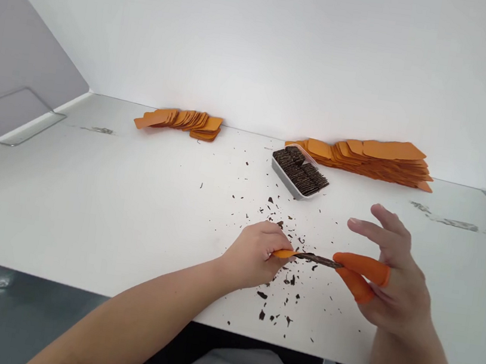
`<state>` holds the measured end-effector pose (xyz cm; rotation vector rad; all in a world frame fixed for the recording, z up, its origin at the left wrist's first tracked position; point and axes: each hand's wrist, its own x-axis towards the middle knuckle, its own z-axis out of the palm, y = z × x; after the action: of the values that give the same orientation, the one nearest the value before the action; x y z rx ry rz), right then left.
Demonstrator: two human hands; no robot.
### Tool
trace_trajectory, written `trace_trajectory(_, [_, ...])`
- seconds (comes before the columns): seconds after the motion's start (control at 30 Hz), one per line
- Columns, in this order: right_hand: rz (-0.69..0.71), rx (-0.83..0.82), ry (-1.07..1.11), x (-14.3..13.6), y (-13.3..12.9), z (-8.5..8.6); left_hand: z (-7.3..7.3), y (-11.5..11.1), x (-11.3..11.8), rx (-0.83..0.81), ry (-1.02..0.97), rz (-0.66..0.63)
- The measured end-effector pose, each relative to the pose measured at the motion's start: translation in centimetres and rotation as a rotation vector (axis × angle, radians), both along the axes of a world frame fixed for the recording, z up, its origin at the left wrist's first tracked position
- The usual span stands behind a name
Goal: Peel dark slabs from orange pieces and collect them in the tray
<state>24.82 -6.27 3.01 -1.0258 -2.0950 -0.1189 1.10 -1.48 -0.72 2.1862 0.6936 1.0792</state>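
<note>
My left hand [255, 253] is closed on a small orange paper envelope [283, 253], seen edge-on a little above the white table. A thin dark brown flaky slab [317, 259] extends rightward from the envelope; whether its left end is inside or just against it, I cannot tell. Orange finger cots [362, 267] cover the thumb and index finger of my right hand [402, 289], which pinch the slab's right end. The other fingers of that hand are raised and spread. Beyond my hands, a clear plastic tray [287, 182] holds rows of similar dark slabs [301, 171].
Dark crumbs [261, 315] lie scattered around and below my hands. Against the back wall, a fanned pile of orange envelopes [179, 120] lies left and a longer pile [377, 158] right, behind the tray. Wire frames [17, 117] stand at both sides.
</note>
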Motion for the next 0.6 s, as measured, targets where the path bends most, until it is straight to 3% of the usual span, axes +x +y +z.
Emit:
trace_trajectory(0.37, [-0.011,-0.056,-0.079,-1.1,0.0,-0.3,-0.1,0.3,-0.3,0.133,0.038,0.028])
trace_trajectory(0.6, [-0.007,-0.166,0.0,-1.1,0.7,-1.1,0.2,0.3,-0.3,-0.063,0.046,0.012])
